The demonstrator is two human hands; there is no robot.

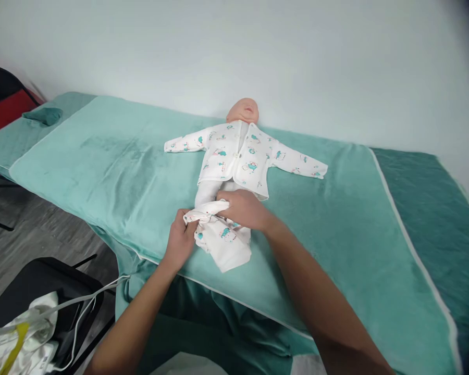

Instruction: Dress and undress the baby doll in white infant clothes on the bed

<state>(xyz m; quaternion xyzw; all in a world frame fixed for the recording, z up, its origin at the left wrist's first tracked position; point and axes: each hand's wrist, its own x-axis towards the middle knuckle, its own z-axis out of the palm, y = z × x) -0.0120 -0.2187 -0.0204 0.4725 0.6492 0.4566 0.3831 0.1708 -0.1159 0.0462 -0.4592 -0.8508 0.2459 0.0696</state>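
Observation:
A baby doll [244, 110] lies on its back, arms spread, in a white printed jacket [222, 156] fastened at the front. White cloth covers its upper legs below the hem. Bunched around the lower legs is a pair of white printed baby trousers [225, 245]. My left hand [183, 237] pinches the waistband on its left side. At the other side of the band, my right hand [244, 208] grips the edge close under the jacket hem; its fingertips are partly hidden. The doll's feet are covered by the trousers.
The doll rests on a bed with a green velvet cover [113, 166], against a white wall [336, 67]. At lower left, a black chair [58, 276] holds white cloth [35, 323], with a white cable [82, 297] running across. Another chair [3, 99] stands at far left.

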